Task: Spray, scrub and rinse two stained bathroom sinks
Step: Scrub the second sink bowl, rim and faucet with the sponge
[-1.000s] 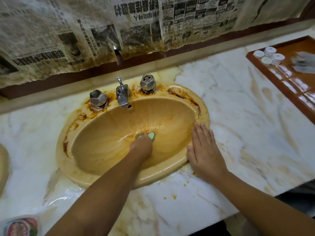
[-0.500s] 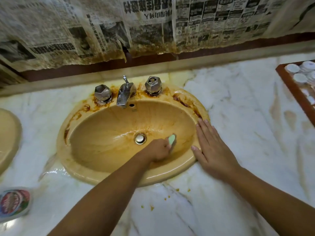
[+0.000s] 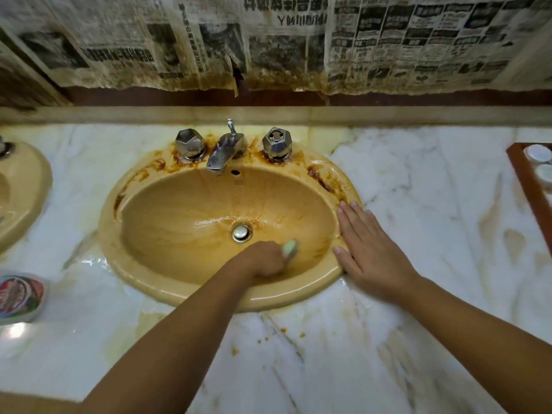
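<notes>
A tan oval sink point(image 3: 167, 282) with brown rust stains along its back rim sits in a white marble counter. Inside the bowl, my left hand point(image 3: 260, 261) grips a pale green scrubber point(image 3: 290, 248) pressed against the near-right wall, just right of the metal drain point(image 3: 242, 232). My right hand point(image 3: 370, 249) lies flat with straight fingers on the sink's right rim and the counter. A chrome faucet point(image 3: 224, 153) and two faceted knobs stand at the back. A second tan sink point(image 3: 27, 192) shows partly at the left edge.
A cleaner container with a red and green label point(image 3: 19, 295) lies on the wet counter at the left. A brown tray point(image 3: 528, 186) with white round caps stands at the right edge. Stained newspaper point(image 3: 268, 40) covers the wall behind.
My left hand slid the scrubber from the drain toward the bowl's near-right wall and keeps rubbing there. The view shifted right, showing more of the second sink. My right hand stays flat on the rim.
</notes>
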Demonstrator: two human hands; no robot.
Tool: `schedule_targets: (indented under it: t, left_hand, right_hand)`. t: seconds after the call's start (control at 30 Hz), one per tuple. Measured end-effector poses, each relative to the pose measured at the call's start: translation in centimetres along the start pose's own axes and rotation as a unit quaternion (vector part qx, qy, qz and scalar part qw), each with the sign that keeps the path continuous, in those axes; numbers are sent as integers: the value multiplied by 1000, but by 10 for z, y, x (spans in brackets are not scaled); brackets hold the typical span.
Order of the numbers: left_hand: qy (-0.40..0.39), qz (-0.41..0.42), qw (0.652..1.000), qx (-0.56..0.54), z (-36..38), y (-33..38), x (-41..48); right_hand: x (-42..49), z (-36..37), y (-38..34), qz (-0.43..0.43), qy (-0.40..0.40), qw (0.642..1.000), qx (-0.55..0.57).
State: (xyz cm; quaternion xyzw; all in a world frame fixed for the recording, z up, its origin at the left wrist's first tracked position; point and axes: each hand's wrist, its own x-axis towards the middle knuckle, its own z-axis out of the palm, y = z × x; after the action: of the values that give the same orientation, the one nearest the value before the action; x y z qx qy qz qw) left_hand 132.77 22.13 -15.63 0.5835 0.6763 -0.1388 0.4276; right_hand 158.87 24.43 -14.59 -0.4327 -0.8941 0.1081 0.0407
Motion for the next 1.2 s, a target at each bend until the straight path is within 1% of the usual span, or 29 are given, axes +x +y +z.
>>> schedule_targets:
  t: [0.03, 0.07, 0.13, 0.2, 0.27, 0.33, 0.37, 0.4, 0.5, 0.53, 0.57, 0.6, 0.63, 0.67, 0.7, 0.73, 0.77, 0.8, 0.83, 0.87, 0.9, 0.93, 0.97, 1.0, 1.03, 1.07, 1.13, 1.17, 1.2]
  left_hand:
    - [18, -27, 999, 39, 2, 1, 4]
    - [29, -25, 999, 37, 2, 7, 6]
    - [19, 27, 996, -77, -3, 28, -2]
    - [4, 53, 983, -177, -7, 37, -10]
    - [-8, 37, 991, -132, -3, 24, -8]
    - [23, -59, 998, -26, 2, 13, 1]
    - [48, -84, 995, -27, 4, 16, 6]
    - [59, -76, 994, -56, 2, 25, 4]
    - [34, -4, 972, -231, -9, 51, -7]
    - [24, 3, 972, -232, -8, 50, -9]
    - [21, -9, 980, -196, -4, 43, -5]
    - [31, -47, 991, -124, 1, 35, -1]
    - [55, -102, 990, -80, 4, 29, 3]
    - [74, -128, 985, -85, 5, 30, 7]
    - [83, -122, 981, -125, 4, 37, 9]
    - [81, -91, 971, -206, 0, 48, 8]
    - [73, -71, 949, -300, -4, 56, 9]
    - [67, -58, 929, -360, -9, 63, 4]
    - [65, -45, 925, -371, -9, 64, 2]
    - [57, -43, 938, -339, -6, 60, 3]
    - [56, -74, 953, -287, -2, 54, 9]
    - [80, -111, 962, -236, 2, 46, 13]
    - [95, -132, 959, -232, 3, 42, 16]
    - [107, -121, 954, -254, 3, 45, 20]
    - [109, -92, 937, -318, 0, 53, 20]
    - [116, -63, 913, -387, -3, 62, 18]
    - [112, -53, 871, -476, -6, 73, 10]
    - [104, -50, 871, -477, -3, 71, 9]
    - [100, -62, 885, -451, -2, 68, 9]
  right_hand:
    - [2, -1, 4, -8, -4, 1000, -5]
    - [5, -2, 8, -17, -6, 1000, -10]
    - [9, -4, 14, -32, -8, 999, -13]
    - [11, -5, 18, -41, -8, 999, -9]
    - [14, -6, 20, -44, -11, 999, -4]
    - [19, -9, 21, -46, -12, 999, 1]
    - [22, -10, 22, -49, -14, 999, 2]
    - [25, -10, 24, -53, -16, 998, 3]
    - [33, -11, 30, -66, -24, 998, 2]
    - [35, -11, 32, -69, -26, 997, 4]
    - [37, -13, 34, -72, -28, 997, 8]
    - [39, -14, 35, -76, -32, 997, 13]
    - [42, -16, 36, -81, -34, 996, 14]
    - [44, -17, 38, -87, -36, 995, 14]
    - [46, -18, 40, -93, -38, 995, 15]
    - [49, -19, 42, -98, -38, 994, 18]
    - [51, -20, 44, -100, -38, 994, 23]
    - [54, -20, 45, -101, -39, 994, 29]
    - [56, -21, 46, -102, -39, 993, 34]
    - [59, -23, 46, -101, -40, 993, 38]
    - [62, -25, 46, -100, -42, 993, 41]
    - [64, -26, 45, -100, -46, 993, 43]
    - [67, -28, 45, -100, -50, 993, 44]
    - [69, -29, 45, -100, -51, 993, 45]
    - [71, -29, 45, -101, -49, 993, 46]
    - [72, -29, 46, -101, -47, 993, 47]
    - [74, -27, 47, -101, -43, 993, 50]
    - [75, -26, 47, -102, -44, 993, 51]
    - [76, -27, 48, -103, -45, 992, 52]
